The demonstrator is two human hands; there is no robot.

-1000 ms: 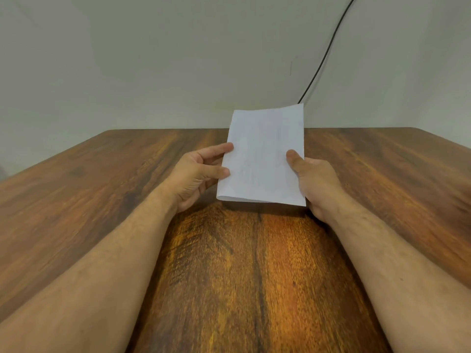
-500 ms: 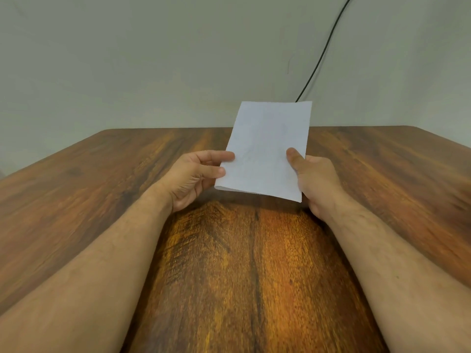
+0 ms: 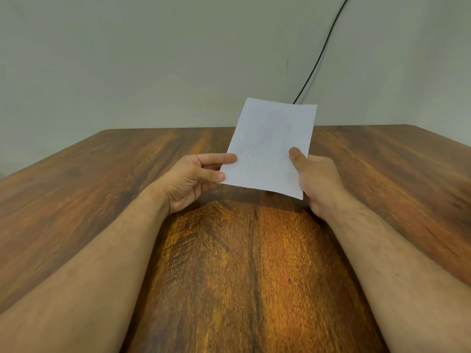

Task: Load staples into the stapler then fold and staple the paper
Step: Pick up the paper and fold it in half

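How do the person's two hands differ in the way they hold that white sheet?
The left hand shows its palm side and pinches the paper at its left edge; the right hand shows its back, with its thumb lying on the sheet's face. Both hold the paper's lower part, clear of the table.

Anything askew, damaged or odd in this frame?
The paper is held above the table tilted, its top leaning right, pinched by the left hand and right hand. It looks faintly creased near the middle. No stapler or staples are in view, odd for this task.
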